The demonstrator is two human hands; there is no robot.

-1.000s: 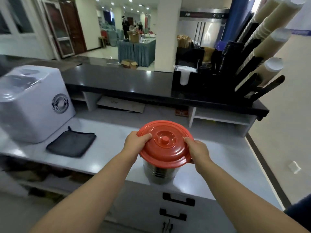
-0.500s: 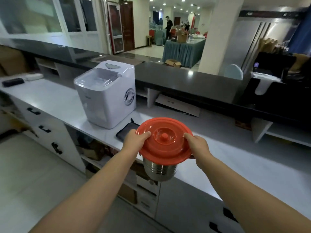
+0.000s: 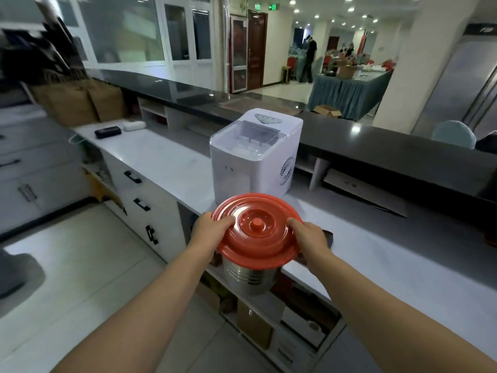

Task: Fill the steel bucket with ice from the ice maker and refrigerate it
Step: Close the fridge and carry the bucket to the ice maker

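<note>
A steel bucket (image 3: 250,278) with a red plastic lid (image 3: 258,227) hangs in the air in front of me, off the counter's front edge. My left hand (image 3: 209,230) grips its left side, thumb lying on the lid's rim. On the opposite side, my right hand (image 3: 309,238) grips the bucket the same way. The white ice maker (image 3: 255,154), with a clear lid, stands on the white counter (image 3: 161,160) just beyond the bucket.
A dark mat (image 3: 329,236) lies on the counter behind my right hand. Drawers with black handles (image 3: 141,204) and open shelves with boxes sit under the counter. A raised black bar top (image 3: 376,141) runs behind. People stand far off in the room.
My view has swung left; the bucket has come off the counter and now hangs past its front edge, in front of the ice maker. Both hands keep their hold.
</note>
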